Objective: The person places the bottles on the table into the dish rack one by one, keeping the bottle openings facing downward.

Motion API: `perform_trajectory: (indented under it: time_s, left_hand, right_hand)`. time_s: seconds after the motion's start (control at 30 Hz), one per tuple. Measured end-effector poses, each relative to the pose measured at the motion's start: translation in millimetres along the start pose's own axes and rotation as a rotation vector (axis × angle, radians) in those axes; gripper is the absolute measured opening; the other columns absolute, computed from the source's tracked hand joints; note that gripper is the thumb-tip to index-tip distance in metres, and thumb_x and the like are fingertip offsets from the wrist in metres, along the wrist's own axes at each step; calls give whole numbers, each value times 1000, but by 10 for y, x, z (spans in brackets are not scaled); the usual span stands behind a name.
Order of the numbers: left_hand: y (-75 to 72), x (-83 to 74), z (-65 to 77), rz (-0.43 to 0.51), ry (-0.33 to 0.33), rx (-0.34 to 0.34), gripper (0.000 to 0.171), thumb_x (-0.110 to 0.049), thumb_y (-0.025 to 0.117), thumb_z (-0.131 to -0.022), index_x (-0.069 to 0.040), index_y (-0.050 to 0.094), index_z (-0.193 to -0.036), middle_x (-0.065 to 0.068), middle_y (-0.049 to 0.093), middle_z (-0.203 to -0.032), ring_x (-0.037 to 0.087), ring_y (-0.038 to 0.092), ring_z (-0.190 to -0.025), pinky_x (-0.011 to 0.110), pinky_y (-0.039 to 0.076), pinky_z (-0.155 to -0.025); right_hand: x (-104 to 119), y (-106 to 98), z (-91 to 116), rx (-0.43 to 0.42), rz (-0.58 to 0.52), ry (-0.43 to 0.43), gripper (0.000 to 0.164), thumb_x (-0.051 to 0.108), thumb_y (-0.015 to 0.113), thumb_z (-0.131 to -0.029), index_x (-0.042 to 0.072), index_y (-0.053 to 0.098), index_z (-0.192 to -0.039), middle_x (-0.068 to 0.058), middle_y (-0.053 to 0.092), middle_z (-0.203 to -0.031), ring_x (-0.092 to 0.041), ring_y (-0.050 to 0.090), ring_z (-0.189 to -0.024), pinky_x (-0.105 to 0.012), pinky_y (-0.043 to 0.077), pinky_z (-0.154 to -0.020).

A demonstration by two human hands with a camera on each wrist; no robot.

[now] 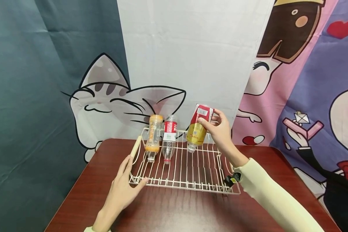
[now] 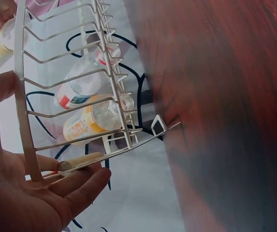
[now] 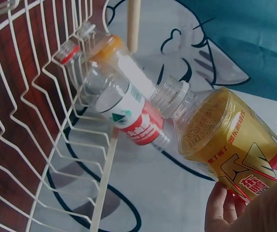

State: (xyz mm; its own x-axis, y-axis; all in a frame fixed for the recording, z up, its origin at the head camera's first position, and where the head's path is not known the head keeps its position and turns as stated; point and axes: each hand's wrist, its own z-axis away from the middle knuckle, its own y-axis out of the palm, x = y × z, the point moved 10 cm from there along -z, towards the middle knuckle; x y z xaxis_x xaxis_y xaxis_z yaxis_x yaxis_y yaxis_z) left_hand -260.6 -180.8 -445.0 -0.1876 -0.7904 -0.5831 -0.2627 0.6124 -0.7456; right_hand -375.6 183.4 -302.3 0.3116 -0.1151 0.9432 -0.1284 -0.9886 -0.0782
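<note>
In the head view my right hand [image 1: 222,133] grips a yellow-and-red labelled plastic bottle [image 1: 198,129] by its base end. The bottle tilts neck-down above the right half of a cream wire dish rack [image 1: 185,184]. Its capless mouth [image 3: 166,95] shows in the right wrist view. My left hand [image 1: 120,190] rests at the rack's front left corner, fingers extended along the side and thumb touching the front rail [image 2: 20,92]. Two clear bottles lean neck-down in the rack: an orange-marked bottle [image 1: 153,135] on the left, a red-and-white labelled bottle [image 1: 169,135] beside it.
The rack stands on a reddish-brown table [image 1: 162,209]. A pale handle [image 1: 135,146] lines its left side. Behind the table hangs a cloth [image 1: 197,48] printed with cartoon figures. A small black device [image 1: 235,178] sits at my right cuff.
</note>
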Motion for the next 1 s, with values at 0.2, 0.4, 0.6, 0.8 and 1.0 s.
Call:
perform_trajectory:
  time_s: [0.2,0.4,0.6,0.8,1.0]
  left_hand:
    - [-5,9,7,-7,-11,2,110,-59,80,-97,-11,24,-178,4,25,-182,58,64,-130,73,53,-103]
    - [8,17,3,-4,-29,11,110,-62,79,-97,-13,24,-178,2,25,-182,56,65,-130,71,53,-103]
    - [8,23,8,-6,-41,14,110,-62,79,-97,-15,24,-179,1,24,-182,56,65,-130,72,52,-103]
    - [9,23,7,-7,-42,17,110,-63,79,-97,-15,23,-179,1,24,-183,57,65,-129,72,52,-103]
    - [16,28,3,-14,-41,18,110,-62,79,-97,-15,23,-179,2,25,-182,56,65,-130,72,52,-103]
  right_hand:
    - [-150,39,-98,-25,40,22,72,23,86,-98,6,53,-159,-11,63,-123,-12,68,-97,-21,61,-79]
    - [-264,71,-156,-36,113,27,76,26,87,-97,7,52,-161,-16,65,-128,-17,67,-104,-20,59,-82]
    - [-368,72,-207,-46,181,44,79,33,89,-95,11,52,-162,-16,64,-131,-27,66,-115,-22,56,-86]
    - [-445,78,-251,-71,215,64,80,36,89,-95,12,53,-162,-14,64,-129,-25,65,-113,-25,55,-88]
    - [-532,118,-282,-84,214,68,77,31,91,-94,10,55,-159,-16,66,-125,-19,66,-104,-22,56,-83]
